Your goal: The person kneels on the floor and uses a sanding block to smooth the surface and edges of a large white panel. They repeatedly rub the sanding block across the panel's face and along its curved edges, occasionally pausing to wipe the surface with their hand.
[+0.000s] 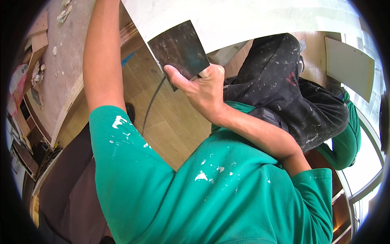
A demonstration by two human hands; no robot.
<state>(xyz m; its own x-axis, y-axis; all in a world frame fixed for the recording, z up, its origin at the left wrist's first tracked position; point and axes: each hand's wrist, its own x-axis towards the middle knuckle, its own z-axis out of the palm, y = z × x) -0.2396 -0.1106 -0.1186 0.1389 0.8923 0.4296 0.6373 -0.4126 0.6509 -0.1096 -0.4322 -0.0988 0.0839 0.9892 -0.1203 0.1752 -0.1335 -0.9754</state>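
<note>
My right hand [202, 88] grips a dark, flat rectangular plate [179, 50], a tool whose exact kind I cannot tell. The thumb presses on its face near the lower edge, while the other fingers are mostly hidden beneath it. White residue marks the plate's left edge. Behind it spreads a bright white panel [243, 21]; whether the two touch is unclear. My left arm [103, 58] reaches up past the top of the picture, so the left hand is out of view. White splashes mark my green shirt [213, 189].
A plywood-edged board [68, 39] with dried lumps lies left. A black cable [152, 103] crosses the wood-plank floor [166, 134]. Black paint-flecked trousers [271, 79] are right of my hand, with a green-clothed person [347, 134] beyond. A pale panel [350, 68] stands far right.
</note>
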